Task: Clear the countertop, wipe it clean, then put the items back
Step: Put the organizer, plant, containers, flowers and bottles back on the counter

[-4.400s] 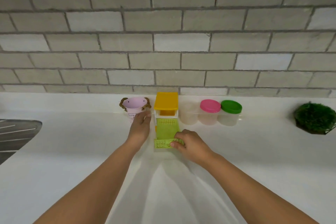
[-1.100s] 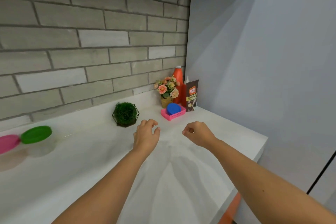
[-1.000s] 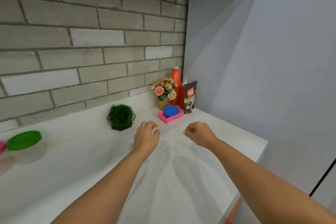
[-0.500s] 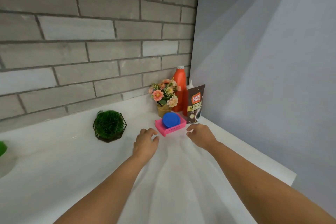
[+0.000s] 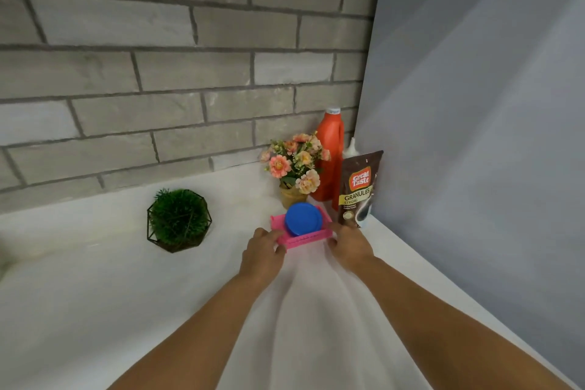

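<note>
The pink tray (image 5: 304, 236) is held at its 2 short ends. The left hand (image 5: 262, 252) is curled round the left end with its thumb against the front wall, and the right hand (image 5: 349, 245) is closed on the right end. This 2-handed hold is judged to keep the tray level, so that the blue round piece (image 5: 303, 219) lying in it is not tipped out when it is lifted off the tabletop (image 5: 95, 294). The tray sits in the corner, just in front of the flower pot (image 5: 292, 196) and beside the coffee pouch (image 5: 359, 187). The right fingertips are hidden behind the tray's end. Whether the blue piece is a lid or a container cannot be made out. A white-tipped bottle (image 5: 352, 147) is mostly covered by the pouch, and the orange bottle (image 5: 330, 152) is partly covered by the flowers.
</note>
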Motion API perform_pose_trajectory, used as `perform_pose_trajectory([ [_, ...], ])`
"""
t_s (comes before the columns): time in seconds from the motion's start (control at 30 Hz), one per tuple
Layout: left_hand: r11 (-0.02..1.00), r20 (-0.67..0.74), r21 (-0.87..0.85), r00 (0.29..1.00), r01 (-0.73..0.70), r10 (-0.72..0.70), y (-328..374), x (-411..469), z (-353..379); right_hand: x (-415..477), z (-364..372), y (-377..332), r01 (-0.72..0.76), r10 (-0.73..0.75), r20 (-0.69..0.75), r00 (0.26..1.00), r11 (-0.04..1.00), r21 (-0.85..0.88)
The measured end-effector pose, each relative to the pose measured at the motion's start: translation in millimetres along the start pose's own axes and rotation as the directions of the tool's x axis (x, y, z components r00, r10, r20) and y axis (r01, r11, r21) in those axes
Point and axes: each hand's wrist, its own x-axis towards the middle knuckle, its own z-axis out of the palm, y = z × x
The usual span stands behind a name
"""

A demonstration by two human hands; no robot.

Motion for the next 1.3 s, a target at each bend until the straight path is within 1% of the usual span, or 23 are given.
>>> perform_pose_trajectory([
  [0.17,1.0,-0.018,-0.007,1.0,0.004,-0.004,-2.4,3.3,5.1,8.7,5.1,3.9,0.036,-0.036,0.004,0.999,0.999,0.017],
  [0.27,1.0,-0.037,-0.02,0.999,0.006,-0.007,-4.7,2.0,3.6,8.3,6.1,3.3,0.067,-0.066,-0.012,0.998,0.996,0.059],
  [0.43,0.991,-0.058,-0.13,0.998,0.014,-0.022,-11.6,-4.8,-8.8,1.3,5.6,-1.1,0.13,-0.122,-0.066,0.99,0.981,0.143],
  [0.6,0.977,-0.097,-0.207,0.992,0.061,-0.082,-22.2,-16.9,-26.5,-7.5,3.3,-13.3,0.19,-0.178,-0.079,0.981,0.964,0.187],
  [0.7,0.957,-0.155,-0.277,0.978,0.09,-0.137,-33.7,-27.0,-41.9,-13.2,3.4,-24.2,0.24,-0.23,-0.071,0.971,0.946,0.216],
  [0.83,0.866,-0.197,-0.471,0.936,0.17,-0.291,-51.6,-38.2,-69.4,-24.1,2.5,-47.4,0.318,-0.319,-0.048,0.947,0.902,0.29],
  [0.9,0.832,-0.18,-0.51,0.918,0.219,-0.352,-61.6,-45.8,-84.4,-31.4,3.9,-63.1,0.355,-0.363,-0.035,0.931,0.879,0.317],
  [0.97,0.809,-0.133,-0.515,0.906,0.283,-0.402,-72.1,-56.0,-99.5,-39.7,6.9,-80.8,0.373,-0.389,-0.024,0.921,0.863,0.341],
  [1.1,0.754,0.03,-0.526,0.895,0.392,-0.445,-88.2,-83.4,-130.4,-56.6,11.8,-119.2,0.396,-0.428,0.007,0.904,0.84,0.37],
  [1.3,0.666,0.126,-0.613,0.885,0.425,-0.449,-127.4,-137.7,-184.6,-93.1,29.3,-187.9,0.415,-0.475,0.055,0.878,0.815,0.405],
])
